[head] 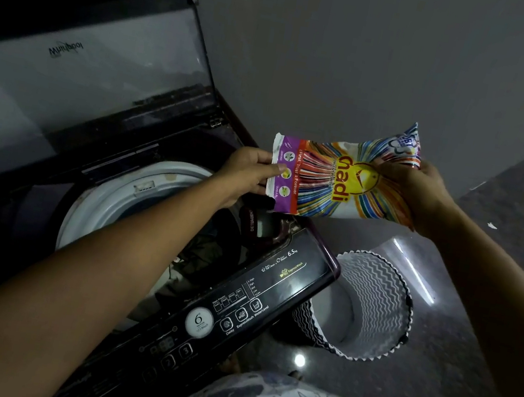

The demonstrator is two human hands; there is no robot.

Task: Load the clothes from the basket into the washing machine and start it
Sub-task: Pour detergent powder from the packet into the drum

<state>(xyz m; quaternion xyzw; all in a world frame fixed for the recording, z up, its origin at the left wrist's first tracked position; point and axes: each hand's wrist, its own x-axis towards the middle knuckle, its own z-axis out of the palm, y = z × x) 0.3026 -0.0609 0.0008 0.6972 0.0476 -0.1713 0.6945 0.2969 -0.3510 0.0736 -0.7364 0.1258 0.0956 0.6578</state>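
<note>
clothes are in! the basket [378, 282] sits on the floor at four o'clock of the washing machine [306, 275], and only its pale base shows inside, so the loading looks done. dark clothes [206, 251] lie down in the drum [107, 200], at nine o'clock of centre frame, with the lid [85, 65] up at eleven.

now it's detergent time. the left hand [251, 172] pinches the near end of the detergent packet [343, 180], fingers curled on its edge, and the right hand [417, 193] grips the far end at two o'clock. the packet lies flat in the air, its near end just above the detergent drawer [263, 224]; whether that end is cut open, i cannot tell.

left to do, by my reckoning: pour the powder, drop the lid, then work the control panel [236, 301] at six o'clock to start.
</note>
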